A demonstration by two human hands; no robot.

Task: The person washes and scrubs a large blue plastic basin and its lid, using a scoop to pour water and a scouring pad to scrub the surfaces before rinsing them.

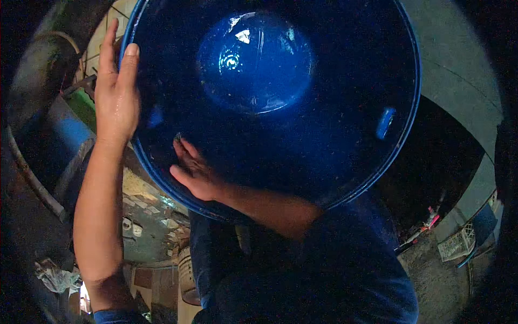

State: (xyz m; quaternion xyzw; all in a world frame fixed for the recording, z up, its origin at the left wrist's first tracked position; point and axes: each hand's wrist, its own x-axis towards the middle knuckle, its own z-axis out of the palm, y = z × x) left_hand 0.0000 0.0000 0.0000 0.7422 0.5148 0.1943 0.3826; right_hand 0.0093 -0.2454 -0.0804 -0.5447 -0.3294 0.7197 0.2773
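Note:
A large blue drum [345,162], seen into its open mouth, fills the upper middle of the view. Its round bottom shines with bright reflections. At the drum's left rim, my left hand [117,102] rests with thumb and forefinger stretched and apart; its other fingers are mostly hidden. My right hand [197,170] reaches inside the mouth at the lower left, near the inner wall. Its thumb stands away from the fingers, whose tips are in shadow. A small dark patch shows at those fingertips; I cannot make out what it is.
A dark container with a worn rim [35,175] stands at the left. Rubble and broken pieces [143,202] lie on the floor below it. A ribbed pale bucket [186,275] is beside my leg. At the right are a white basket [457,245] and a dark round shape [442,156].

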